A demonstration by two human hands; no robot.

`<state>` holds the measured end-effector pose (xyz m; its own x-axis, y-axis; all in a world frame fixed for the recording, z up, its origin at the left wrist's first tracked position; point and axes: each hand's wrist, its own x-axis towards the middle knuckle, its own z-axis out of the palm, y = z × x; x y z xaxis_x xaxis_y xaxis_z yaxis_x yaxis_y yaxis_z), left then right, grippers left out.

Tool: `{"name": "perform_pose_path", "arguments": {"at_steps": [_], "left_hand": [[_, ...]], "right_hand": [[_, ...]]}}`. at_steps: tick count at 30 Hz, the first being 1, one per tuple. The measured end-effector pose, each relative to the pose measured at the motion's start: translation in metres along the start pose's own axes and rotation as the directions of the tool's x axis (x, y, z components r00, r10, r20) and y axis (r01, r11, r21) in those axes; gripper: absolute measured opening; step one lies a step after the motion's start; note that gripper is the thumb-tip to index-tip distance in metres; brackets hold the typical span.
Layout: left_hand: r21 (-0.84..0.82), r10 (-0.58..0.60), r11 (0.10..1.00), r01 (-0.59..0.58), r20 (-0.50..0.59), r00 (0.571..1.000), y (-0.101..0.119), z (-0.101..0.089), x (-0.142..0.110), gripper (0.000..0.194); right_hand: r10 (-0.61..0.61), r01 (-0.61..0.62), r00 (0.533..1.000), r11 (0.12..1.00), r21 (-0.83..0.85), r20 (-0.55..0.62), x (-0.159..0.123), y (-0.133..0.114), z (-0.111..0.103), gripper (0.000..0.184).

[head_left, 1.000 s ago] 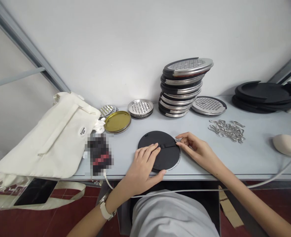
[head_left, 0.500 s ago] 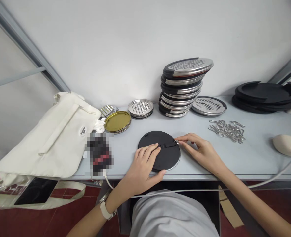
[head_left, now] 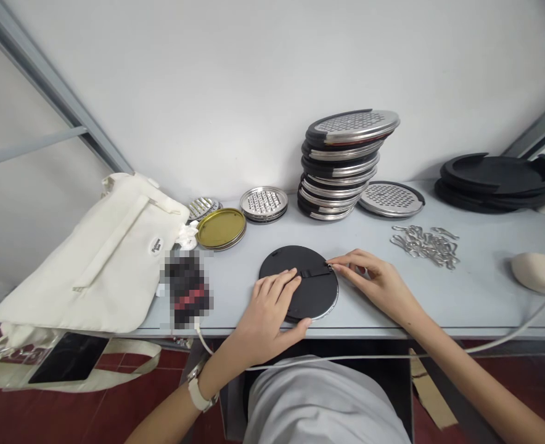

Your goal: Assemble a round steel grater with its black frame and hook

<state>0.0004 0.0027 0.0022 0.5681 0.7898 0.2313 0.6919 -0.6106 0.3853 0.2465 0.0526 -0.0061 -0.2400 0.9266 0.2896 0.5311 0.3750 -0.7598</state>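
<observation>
Against a plain white wall (head_left: 208, 80) stands a pale grey table (head_left: 480, 283), with grey metal framing (head_left: 53, 83) slanting up at its left and right ends and dark red floor (head_left: 115, 407) below. At the near edge, about the middle, a black disc (head_left: 316, 293) lies flat on the tabletop. The person's left hand (head_left: 270, 305) rests over its left part, fingers spread and thumb by the near rim, steadying rather than gripping; the right hand (head_left: 367, 274) pinches a small metal piece (head_left: 330, 267) between fingertips at the disc's right rim. A cream bag (head_left: 87, 259) fills the left end, beside a blurred-out object (head_left: 187, 290). Farther back sit gold lids (head_left: 221, 227), a low pile of grater plates (head_left: 264, 202), a tall leaning stack (head_left: 340, 169) of black-and-silver discs and a single perforated disc (head_left: 391, 198) just right of it. Black trays (head_left: 504, 176) are piled at the far right; nearer lie a heap of metal hooks (head_left: 425, 243) and a rounded cream object (head_left: 536, 271), with a white cable (head_left: 526, 324) running past it.
</observation>
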Motion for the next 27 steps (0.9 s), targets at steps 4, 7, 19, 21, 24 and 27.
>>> {"name": "perform_pose_path", "arguments": {"at_steps": [4,7,19,21,24,27], "left_hand": [[-0.002,0.003,1.000,-0.003,-0.016,1.000,-0.0002,0.0010,-0.0003,0.055],[0.002,0.005,1.000,-0.005,-0.018,1.000,-0.0003,0.0019,-0.0007,0.056],[0.008,0.003,1.000,-0.003,-0.007,1.000,-0.0009,0.0024,-0.0004,0.057],[0.011,0.003,1.000,-0.003,-0.006,1.000,-0.0009,0.0025,-0.0005,0.057],[0.011,0.005,1.000,-0.005,-0.009,1.000,-0.0009,0.0025,-0.0007,0.057],[0.007,0.009,1.000,-0.009,-0.017,1.000,-0.0009,0.0022,-0.0008,0.056]], "right_hand": [[-0.002,0.002,1.000,1.000,-0.013,0.003,0.0000,0.0003,0.0009,0.030],[-0.007,0.007,1.000,1.000,-0.007,0.012,-0.0004,0.0007,0.0012,0.031],[-0.032,0.032,0.999,0.999,0.017,0.018,-0.0011,0.0004,0.0016,0.023],[-0.029,0.028,0.999,0.999,0.029,0.028,-0.0009,0.0013,0.0021,0.022],[-0.018,0.016,0.999,0.999,0.051,0.032,-0.0004,0.0027,0.0031,0.021],[-0.008,0.006,1.000,0.998,0.063,0.029,-0.0003,0.0033,0.0037,0.021]]}}
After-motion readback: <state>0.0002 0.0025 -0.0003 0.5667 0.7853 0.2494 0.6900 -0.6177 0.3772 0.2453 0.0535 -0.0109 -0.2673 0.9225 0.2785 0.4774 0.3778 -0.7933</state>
